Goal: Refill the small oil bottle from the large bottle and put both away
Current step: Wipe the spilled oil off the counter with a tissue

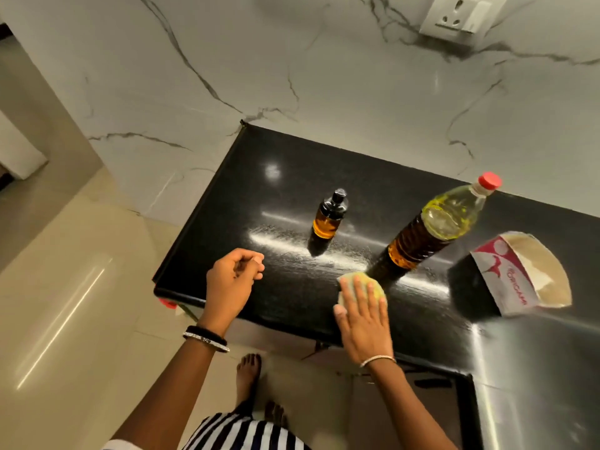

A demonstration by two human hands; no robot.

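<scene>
A black stone counter (292, 306) runs out from a white veined marble wall with a socket (454, 17) at the far right; pale floor tiles lie to the left.

My right hand (363, 315) lies flat, fingers straight, pressing a green cloth (378, 289) onto the counter near its front edge. My left hand (232, 279) hovers over the near left part of the counter, loosely curled, holding nothing I can see.

The small oil bottle (328, 219) stands farther in, between my hands and somewhat nearer my left. The large bottle (431, 232) stands just beyond and right of my right hand, close to the cloth. A tissue box (516, 277) sits right of it.

Both bottles are upright, long axes vertical, capped tops pointing up, so I expect to take each by the body from the near side.
</scene>
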